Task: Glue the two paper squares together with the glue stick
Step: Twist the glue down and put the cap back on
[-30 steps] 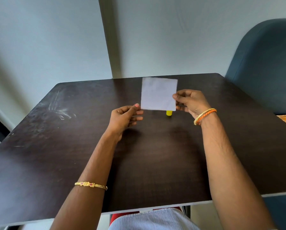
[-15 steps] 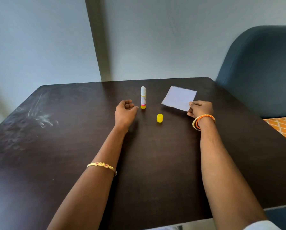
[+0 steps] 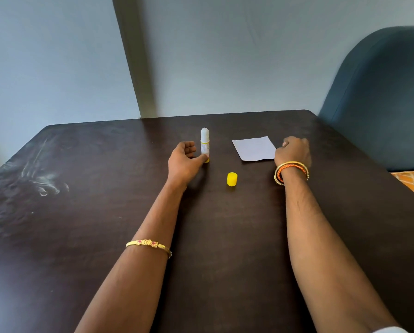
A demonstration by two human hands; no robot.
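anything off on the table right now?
Mostly tidy. The glue stick stands upright uncapped, its yellow cap loose apart on the table. Whitish smears mark the table's left side.

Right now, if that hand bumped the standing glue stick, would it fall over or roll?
Probably it would tip: the glue stick stands upright, tall and narrow on a small base, with the left hand touching its foot. Being round, it might roll on the smooth table once down. Its yellow cap is off, so the glue could smear.
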